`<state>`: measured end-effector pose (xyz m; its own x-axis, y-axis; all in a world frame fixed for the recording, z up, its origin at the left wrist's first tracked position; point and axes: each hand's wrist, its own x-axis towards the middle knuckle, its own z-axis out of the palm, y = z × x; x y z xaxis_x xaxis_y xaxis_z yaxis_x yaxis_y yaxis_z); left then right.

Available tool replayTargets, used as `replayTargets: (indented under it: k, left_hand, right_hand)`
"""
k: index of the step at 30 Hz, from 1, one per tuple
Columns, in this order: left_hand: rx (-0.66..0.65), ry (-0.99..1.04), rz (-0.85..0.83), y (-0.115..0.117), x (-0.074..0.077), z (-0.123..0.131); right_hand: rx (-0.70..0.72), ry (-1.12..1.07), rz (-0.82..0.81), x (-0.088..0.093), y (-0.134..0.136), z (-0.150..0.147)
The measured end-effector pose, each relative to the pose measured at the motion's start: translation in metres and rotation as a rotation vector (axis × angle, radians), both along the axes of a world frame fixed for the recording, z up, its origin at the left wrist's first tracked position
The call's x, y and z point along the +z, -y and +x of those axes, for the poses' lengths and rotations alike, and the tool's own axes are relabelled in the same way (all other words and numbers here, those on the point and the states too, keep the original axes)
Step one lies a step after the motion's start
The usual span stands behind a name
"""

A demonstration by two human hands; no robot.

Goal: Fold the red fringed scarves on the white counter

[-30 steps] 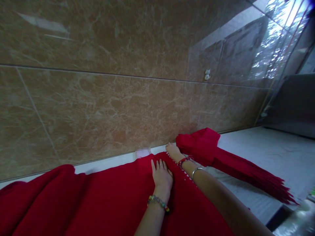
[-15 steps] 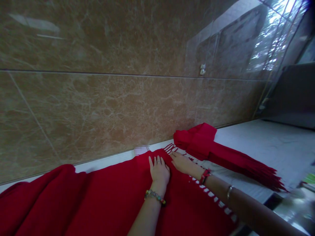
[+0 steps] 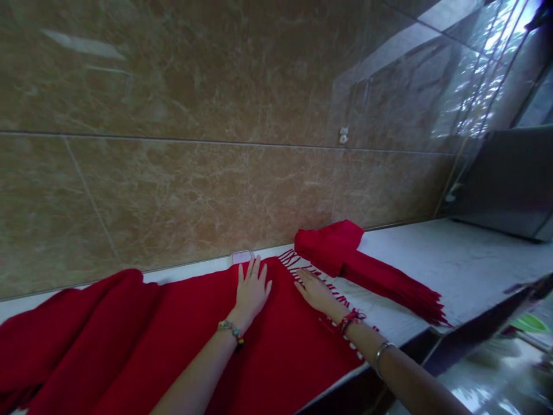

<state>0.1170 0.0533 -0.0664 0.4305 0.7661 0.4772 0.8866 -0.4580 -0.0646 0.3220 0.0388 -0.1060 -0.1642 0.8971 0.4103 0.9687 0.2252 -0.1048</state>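
Note:
A large red fringed shawl [image 3: 276, 346] lies spread over the white tabletop, bunched in thick folds at the left. My left hand [image 3: 252, 288] rests flat on it near the back edge, fingers apart and a ring on one finger. Close by to the right, my right hand [image 3: 317, 293] lies with fingers stretched out over the shawl's fringed edge. Neither hand grips anything. Strands of the fringe [image 3: 288, 257] fan out on the table beyond the right fingertips.
Behind the right hand lies a folded red scarf [image 3: 345, 253] with its fringe toward the front. A pinkish flat object [image 3: 242, 257] sits against the tiled wall [image 3: 207, 196]. At the far right stands a dark grey box-like thing [image 3: 503, 181]. The white tabletop [image 3: 432, 253] ends at a front edge.
My left hand has slid left across the shawl, away from my right hand. The right hand stays by the fringe. The camera view has shifted, showing more of the table's front edge.

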Motion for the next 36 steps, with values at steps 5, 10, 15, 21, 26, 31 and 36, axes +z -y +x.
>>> replayTargets:
  k: [5, 10, 15, 21, 26, 31, 36]
  left_hand:
    - [0.226, -0.019, 0.021, 0.004, 0.000, -0.088]
    - [0.412, -0.017, -0.216, -0.001, -0.017, -0.153]
    - [0.382, -0.043, -0.382, -0.004, -0.025, -0.161]
    - [0.390, -0.033, -0.406, -0.003, -0.025, -0.162]
    - [0.391, -0.014, -0.448, -0.003, -0.023, -0.161]
    - [0.417, 0.007, -0.491, -0.001, -0.018, -0.163]
    - [0.516, 0.060, -0.523, -0.002, -0.014, -0.172]
  right_hand:
    - [0.005, -0.015, 0.024, -0.009, -0.006, 0.003]
    - [0.022, 0.045, 0.071, -0.012, -0.008, 0.003]
    - [0.048, 0.040, 0.061, -0.010, -0.005, 0.004]
    - [0.103, 0.144, 0.056, -0.001, -0.003, 0.003]
    - [0.282, 0.195, 0.074, 0.018, -0.003, -0.033]
    - [0.212, 0.157, -0.075, 0.004, -0.012, -0.048]
    - [0.103, 0.127, -0.118, -0.021, -0.021, -0.029]
